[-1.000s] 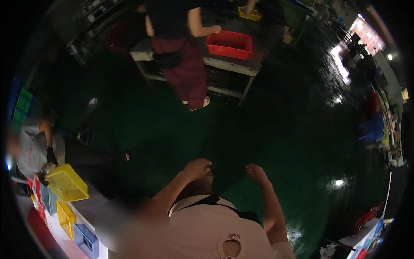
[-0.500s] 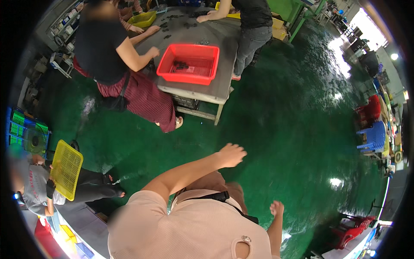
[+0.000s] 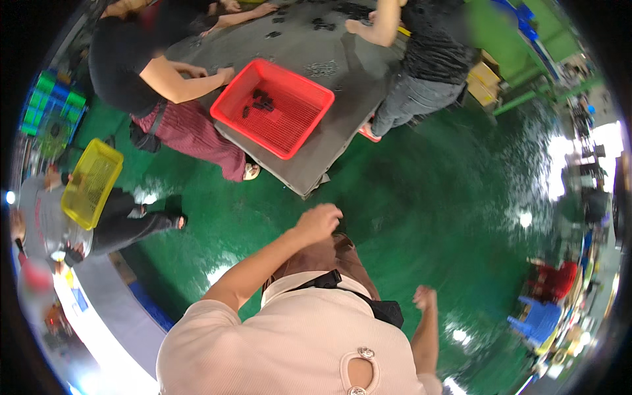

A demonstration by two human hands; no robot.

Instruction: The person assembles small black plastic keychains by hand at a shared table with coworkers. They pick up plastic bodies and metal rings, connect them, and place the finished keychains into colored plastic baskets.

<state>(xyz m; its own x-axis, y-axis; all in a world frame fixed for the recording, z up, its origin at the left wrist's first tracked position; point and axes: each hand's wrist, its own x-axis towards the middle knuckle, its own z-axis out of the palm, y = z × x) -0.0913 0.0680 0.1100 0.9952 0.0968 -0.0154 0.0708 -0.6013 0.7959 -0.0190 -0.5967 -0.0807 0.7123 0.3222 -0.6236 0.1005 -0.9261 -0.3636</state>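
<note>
My left hand [image 3: 319, 222], its fingers loosely curled with nothing seen in them, hangs in front of my body, just short of the grey table's [image 3: 304, 172] near corner. Out at my right side is my right hand [image 3: 424, 297], also curled and holding nothing I can see. Neither hand touches anything. Closest ahead, a red plastic basket [image 3: 309, 99] stands near that corner of the table with a few small black parts [image 3: 262, 102] in it.
Co-workers stand at the table's left [image 3: 122, 66] and right [image 3: 431, 72] sides, near more black parts [image 3: 322, 24]. Another person at left holds a yellow basket [image 3: 93, 183]. Cardboard boxes [image 3: 484, 82] lie beyond the table. Blue [image 3: 536, 320] and red [image 3: 556, 280] stools stand at right on the green floor.
The table and red basket are nearer and turned in view. My left hand has swung slightly left and its fingers look more closed. The person with the yellow basket has shifted.
</note>
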